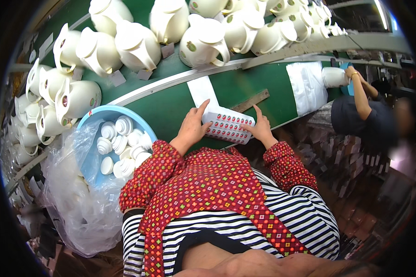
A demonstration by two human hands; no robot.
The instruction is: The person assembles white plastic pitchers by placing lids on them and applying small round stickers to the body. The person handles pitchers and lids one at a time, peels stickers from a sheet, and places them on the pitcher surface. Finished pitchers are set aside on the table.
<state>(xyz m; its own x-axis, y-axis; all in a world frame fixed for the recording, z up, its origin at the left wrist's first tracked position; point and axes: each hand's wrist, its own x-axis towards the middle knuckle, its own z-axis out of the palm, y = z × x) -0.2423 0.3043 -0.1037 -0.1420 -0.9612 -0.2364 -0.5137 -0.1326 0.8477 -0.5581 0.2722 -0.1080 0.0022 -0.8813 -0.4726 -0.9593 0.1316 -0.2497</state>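
Observation:
Close to my body, at the near edge of the green work table (166,108), I hold a white sheet of stickers (229,124) printed with rows of small red and green marks. My left hand (192,127) grips its left side, thumb on top and index finger stretched out. On the opposite side my right hand (263,128) pinches the sheet, its thumb on the face and its index finger pointing up. The fingers under the sheet are hidden. A white paper strip (200,88) lies on the table just beyond my left fingers.
A blue basin (145,127) of white lids (120,144) stands at left, with clear plastic bags (83,207) beside it. Cream jugs (136,46) crowd the far side behind a metal rail (166,83). White bags (306,87) lie at right, near another person (365,111).

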